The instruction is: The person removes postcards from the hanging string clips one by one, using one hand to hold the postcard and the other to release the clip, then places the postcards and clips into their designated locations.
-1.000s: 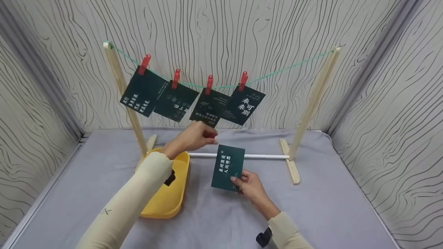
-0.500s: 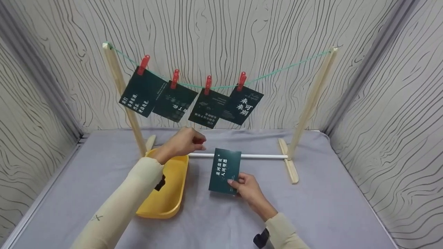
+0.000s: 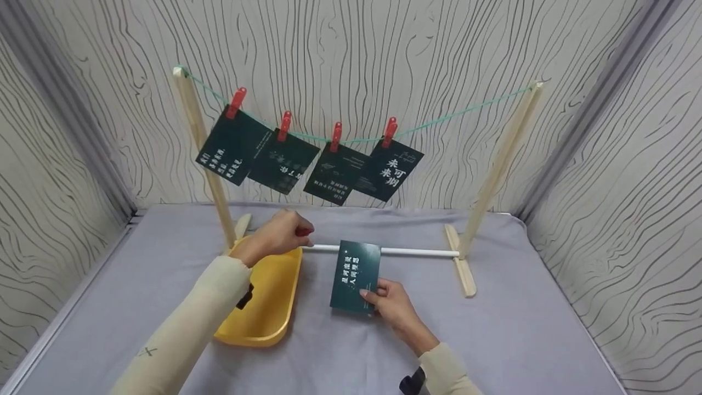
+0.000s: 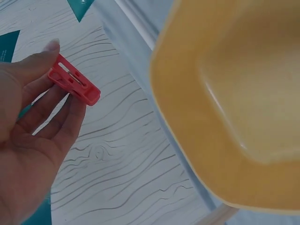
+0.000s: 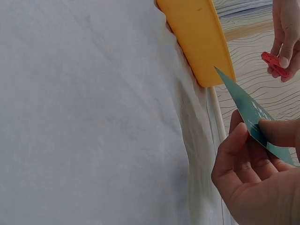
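Note:
My left hand [image 3: 281, 233] pinches a red clothespin [image 4: 74, 80] between thumb and fingers, above the far end of the yellow bin [image 3: 263, 307]. In my right hand [image 3: 399, 310] is a dark green card [image 3: 356, 274] with white writing, its lower right edge gripped with the thumb on the printed face. Several similar cards, among them a card with large white characters [image 3: 392, 170], hang from a green string [image 3: 455, 114], each held by a red clothespin such as the leftmost clothespin [image 3: 236, 102]. The right wrist view also catches the pinched clothespin, beyond the card's edge.
Two wooden posts, a left post [image 3: 197, 120] and a right post [image 3: 502, 164], carry the string. A white rod [image 3: 419, 252] joins them low down, near a wooden foot [image 3: 465, 269]. Grey cloth [image 3: 521, 329] covers the table, with wood-patterned walls [image 3: 351, 49] around it.
My left hand has moved left and down with the clothespin, away from the hanging cards. My right hand has lowered the card slightly. The head view has shifted a little.

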`<state>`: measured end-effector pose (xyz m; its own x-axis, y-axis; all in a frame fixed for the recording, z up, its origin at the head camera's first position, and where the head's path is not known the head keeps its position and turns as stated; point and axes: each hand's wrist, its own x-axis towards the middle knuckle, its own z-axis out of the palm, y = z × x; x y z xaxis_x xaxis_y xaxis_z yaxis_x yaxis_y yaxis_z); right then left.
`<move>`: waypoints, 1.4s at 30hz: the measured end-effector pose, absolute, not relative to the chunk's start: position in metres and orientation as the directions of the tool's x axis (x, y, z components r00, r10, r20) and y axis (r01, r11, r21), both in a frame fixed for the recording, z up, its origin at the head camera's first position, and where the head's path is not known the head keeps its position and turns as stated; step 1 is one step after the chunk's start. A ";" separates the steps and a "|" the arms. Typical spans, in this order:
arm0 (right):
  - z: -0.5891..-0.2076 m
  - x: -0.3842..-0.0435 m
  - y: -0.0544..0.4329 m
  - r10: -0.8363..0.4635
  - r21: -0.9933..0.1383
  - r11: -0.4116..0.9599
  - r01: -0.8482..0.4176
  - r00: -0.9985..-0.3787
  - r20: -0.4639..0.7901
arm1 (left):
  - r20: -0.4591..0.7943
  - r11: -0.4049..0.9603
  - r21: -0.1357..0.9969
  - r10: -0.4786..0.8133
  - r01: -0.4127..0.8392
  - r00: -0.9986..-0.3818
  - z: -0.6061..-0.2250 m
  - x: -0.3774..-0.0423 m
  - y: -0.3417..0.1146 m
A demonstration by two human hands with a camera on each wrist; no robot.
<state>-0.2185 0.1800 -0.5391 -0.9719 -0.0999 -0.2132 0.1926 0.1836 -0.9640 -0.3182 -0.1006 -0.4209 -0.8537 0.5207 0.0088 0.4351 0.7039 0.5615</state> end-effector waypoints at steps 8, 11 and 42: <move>-0.542 -0.220 0.179 -0.114 -0.963 0.182 0.197 -0.969 -0.220 | 0.000 0.721 0.552 0.503 0.419 -0.864 -0.435 -0.322 -0.119; -0.544 -0.220 0.180 -0.113 -0.961 0.179 0.210 -0.966 -0.232 | -0.017 0.731 0.561 0.480 0.390 -0.877 -0.437 -0.322 -0.122; -0.550 -0.222 0.170 -0.128 -0.941 0.254 0.224 -0.957 -0.262 | -0.110 0.856 0.303 0.467 0.418 -0.877 -0.493 -0.339 -0.138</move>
<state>-0.2218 0.1703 -0.5496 -0.9565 -0.1279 -0.2622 0.2239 0.2541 -0.9409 -0.3390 -0.1376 -0.4930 -0.8772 0.4673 -0.1099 0.4182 0.8563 0.3031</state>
